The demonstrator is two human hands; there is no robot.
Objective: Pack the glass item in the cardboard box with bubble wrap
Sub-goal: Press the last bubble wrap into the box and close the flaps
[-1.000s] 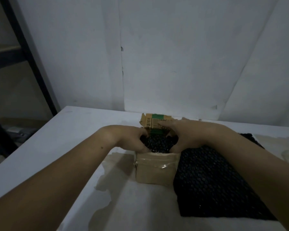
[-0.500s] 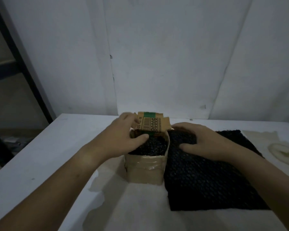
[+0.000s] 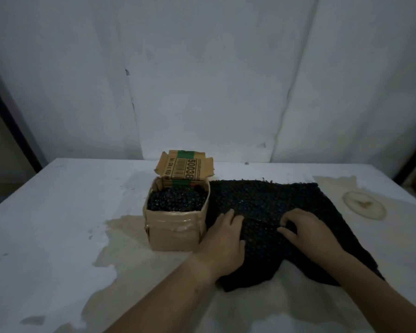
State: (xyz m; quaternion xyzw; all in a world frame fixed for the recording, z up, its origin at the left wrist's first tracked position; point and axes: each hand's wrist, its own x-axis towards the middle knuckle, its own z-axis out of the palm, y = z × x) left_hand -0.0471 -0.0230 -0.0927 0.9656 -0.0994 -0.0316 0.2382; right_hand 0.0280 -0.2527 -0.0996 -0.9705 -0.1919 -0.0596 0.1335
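Observation:
A small cardboard box (image 3: pixel 175 234) stands on the white table (image 3: pixel 58 212), its printed lid flap (image 3: pixel 184 167) upright at the back. A bundle of black bubble wrap (image 3: pixel 177 201) fills the box; whatever is inside it is hidden. To the right of the box lies a large sheet of black bubble wrap (image 3: pixel 274 203). My left hand (image 3: pixel 222 243) rests flat on the sheet's left part, close to the box. My right hand (image 3: pixel 308 230) is on the sheet's middle with its fingers curled into the wrap.
A round brownish stain (image 3: pixel 364 205) marks the table at the right, and a larger stain (image 3: pixel 120 236) spreads left of the box. A white wall rises just behind the table. A dark shelf post (image 3: pixel 12 126) stands at the left.
Both hands have left the box and moved right onto the flat bubble wrap sheet. The lid flap stands open. The view has tilted up a little.

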